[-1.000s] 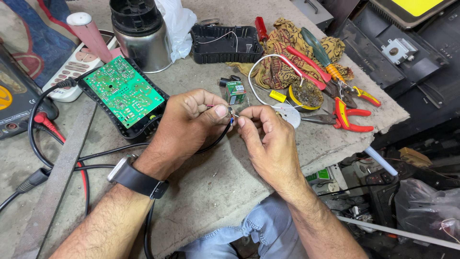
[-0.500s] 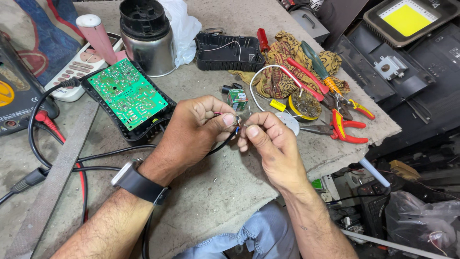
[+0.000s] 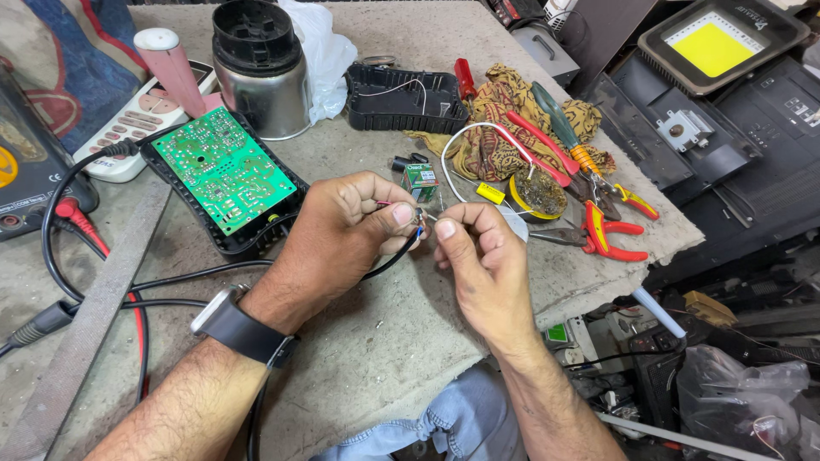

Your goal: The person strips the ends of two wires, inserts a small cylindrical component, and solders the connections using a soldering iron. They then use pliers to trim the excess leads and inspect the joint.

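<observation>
My left hand (image 3: pixel 342 235), with a dark watch (image 3: pixel 243 329) at the wrist, pinches the end of a thin black cable (image 3: pixel 389 260) with small coloured wire ends. My right hand (image 3: pixel 478 256) meets it fingertip to fingertip and pinches the same wire ends. Both hands hover just above the grey worktop (image 3: pixel 384 341). Just beyond the fingers lies a small green circuit module (image 3: pixel 420 177). A larger green circuit board (image 3: pixel 224 168) sits in a black case half, left of my left hand.
A steel jar base (image 3: pixel 260 72), a remote control (image 3: pixel 137 119), a multimeter (image 3: pixel 26 171) with red and black leads, an empty black case half (image 3: pixel 406 101), a cloth (image 3: pixel 504 111) with screwdrivers, red pliers (image 3: pixel 606 235) and a solder tin (image 3: pixel 536 192) lie around. A flood lamp (image 3: pixel 717 43) lies off the table's right edge.
Both hands stay pinched together on the wire ends, with only small finger movements. The view has shifted slightly.
</observation>
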Motion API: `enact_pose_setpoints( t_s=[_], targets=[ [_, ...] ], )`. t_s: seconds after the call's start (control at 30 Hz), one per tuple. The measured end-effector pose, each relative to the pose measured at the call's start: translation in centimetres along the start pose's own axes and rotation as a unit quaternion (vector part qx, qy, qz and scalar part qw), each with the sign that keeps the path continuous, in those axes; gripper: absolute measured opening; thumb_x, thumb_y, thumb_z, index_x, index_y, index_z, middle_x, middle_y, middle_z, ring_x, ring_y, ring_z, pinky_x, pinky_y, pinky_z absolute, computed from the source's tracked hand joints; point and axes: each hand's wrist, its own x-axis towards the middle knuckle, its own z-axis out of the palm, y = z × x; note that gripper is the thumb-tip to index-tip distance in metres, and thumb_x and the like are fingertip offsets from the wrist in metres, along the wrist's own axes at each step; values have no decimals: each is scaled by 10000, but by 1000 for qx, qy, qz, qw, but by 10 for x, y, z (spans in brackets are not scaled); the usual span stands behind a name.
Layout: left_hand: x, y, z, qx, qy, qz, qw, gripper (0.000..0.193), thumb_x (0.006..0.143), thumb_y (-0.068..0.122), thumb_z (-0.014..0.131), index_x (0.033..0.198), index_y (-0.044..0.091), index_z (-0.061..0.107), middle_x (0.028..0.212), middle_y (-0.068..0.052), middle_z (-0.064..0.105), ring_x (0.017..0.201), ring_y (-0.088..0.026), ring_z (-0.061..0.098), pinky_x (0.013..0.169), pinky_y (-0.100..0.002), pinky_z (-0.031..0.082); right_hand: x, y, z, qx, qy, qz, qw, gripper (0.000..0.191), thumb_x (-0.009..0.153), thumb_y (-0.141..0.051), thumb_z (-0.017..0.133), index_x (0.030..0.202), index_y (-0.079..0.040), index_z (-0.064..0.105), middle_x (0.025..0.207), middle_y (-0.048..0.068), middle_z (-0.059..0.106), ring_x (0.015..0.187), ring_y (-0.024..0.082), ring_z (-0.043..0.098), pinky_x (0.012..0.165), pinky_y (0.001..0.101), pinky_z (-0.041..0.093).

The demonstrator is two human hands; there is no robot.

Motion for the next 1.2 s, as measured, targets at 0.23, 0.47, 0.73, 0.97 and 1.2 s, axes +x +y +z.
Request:
enact_pose_setpoints(
  t_s=[0.23,0.47,0.73,0.97,1.2],
  targets=[
    [2,-2,2,-11,-2,10,1000,112,979,91,656,1014,-7,700,832,-3,719,701,-29,625,616,-193,531,-6,-13,9,-198,46,-90,975,164,1012,-161,683,1039,-1,660,874,0,683,737,35,564,652,215,493],
    [1,-3,2,-12,-4,15,1000,120,979,98,657,1023,-6,698,832,-4,724,688,-29,617,604,-193,518,-7,-18,10,-231,44,-118,965,162,1002,-153,698,1035,1,661,893,33,709,776,77,623,705,242,530],
    [0,-4,4,-17,-5,13,1000,130,983,105,665,1026,-11,705,810,-1,711,669,-26,589,584,-193,492,-7,-18,9,-251,45,-123,959,149,994,-150,707,1025,-12,659,878,41,721,756,94,659,684,255,546],
    [-1,-3,4,-18,4,9,1000,120,979,97,667,1015,-11,707,804,-6,716,660,-28,581,573,-198,486,-8,-22,10,-262,38,-161,951,125,966,-115,752,1004,-15,688,875,47,738,762,108,701,687,261,562],
    [0,-9,9,-1,1,50,999,101,981,77,665,1003,-10,712,808,-3,724,670,-21,587,581,-193,486,-9,-23,7,-253,35,-206,945,103,963,-74,759,1038,-12,724,919,57,726,814,118,703,720,251,553]
  ],
)
